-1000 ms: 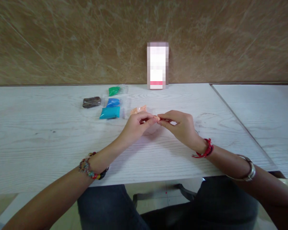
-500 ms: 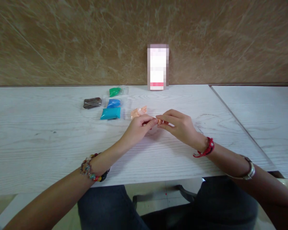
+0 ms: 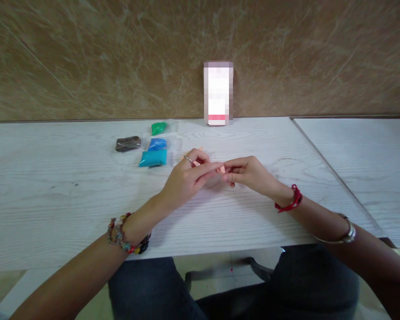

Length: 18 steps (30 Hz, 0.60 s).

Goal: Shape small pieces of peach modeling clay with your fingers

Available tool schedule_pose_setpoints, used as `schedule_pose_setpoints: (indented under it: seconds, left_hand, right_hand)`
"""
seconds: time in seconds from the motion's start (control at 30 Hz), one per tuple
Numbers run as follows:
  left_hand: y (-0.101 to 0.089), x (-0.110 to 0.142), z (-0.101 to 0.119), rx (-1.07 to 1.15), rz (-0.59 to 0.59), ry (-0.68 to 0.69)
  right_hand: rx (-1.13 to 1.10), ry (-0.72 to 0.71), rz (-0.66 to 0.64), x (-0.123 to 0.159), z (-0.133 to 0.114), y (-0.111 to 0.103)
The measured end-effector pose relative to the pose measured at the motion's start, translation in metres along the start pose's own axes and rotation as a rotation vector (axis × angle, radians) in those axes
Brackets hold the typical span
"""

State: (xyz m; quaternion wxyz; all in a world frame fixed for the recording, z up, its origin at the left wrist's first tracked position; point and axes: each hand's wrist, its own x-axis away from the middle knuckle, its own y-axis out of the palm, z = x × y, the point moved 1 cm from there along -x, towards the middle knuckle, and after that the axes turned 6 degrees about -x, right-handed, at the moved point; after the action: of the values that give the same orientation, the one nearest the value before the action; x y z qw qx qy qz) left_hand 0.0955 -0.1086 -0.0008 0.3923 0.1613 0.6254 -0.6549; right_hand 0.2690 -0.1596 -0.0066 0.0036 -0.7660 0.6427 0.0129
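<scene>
- Head view: peach lump point(image 3: 221, 170) in front of phone point(image 3: 218, 93), btwn both hands.
- R hand point(image 3: 250, 173) — thumb + fingertips pinching the lump.
- L hand point(image 3: 182, 181) — index + thumb stretched to lump; can't tell if gripping.
- Peach pkt point(image 3: 196, 163): front-left of phone, partly hidden by L hand.
- Teal pkt point(image 3: 153, 158), blue pkt point(image 3: 158, 144), green pkt point(image 3: 159, 128), brown pkt point(image 3: 128, 143): left of phone, brown farthest.

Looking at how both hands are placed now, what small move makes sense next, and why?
Perhaps the left hand should press lightly on the small peach piece while the right hand holds steady. The piece sits between the right thumb and index fingertip, and the left index finger stretches up to it, though actual contact is hard to confirm.
</scene>
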Motion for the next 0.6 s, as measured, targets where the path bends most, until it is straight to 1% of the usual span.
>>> schedule_pose_setpoints:
  seconds: [0.1,0.23,0.33,0.47,0.6]
  left_hand:
    - [0.000,-0.002,0.001,0.014,0.009,-0.017]
    - [0.000,-0.004,0.004,0.035,0.039,-0.038]
    - [0.000,-0.004,0.006,0.053,0.072,-0.031]
    - [0.001,-0.004,0.009,0.115,0.123,-0.016]
    - [0.001,-0.004,0.012,0.149,0.139,0.010]
  right_hand:
    - [-0.126,0.068,0.007,0.000,0.000,0.002]
    - [-0.141,0.060,0.024,0.000,0.002,0.004]
    - [-0.110,0.002,0.063,0.000,0.004,0.005]
    - [-0.013,-0.132,0.105,0.003,0.003,0.008]
    - [0.028,-0.251,0.125,0.005,0.000,0.010]
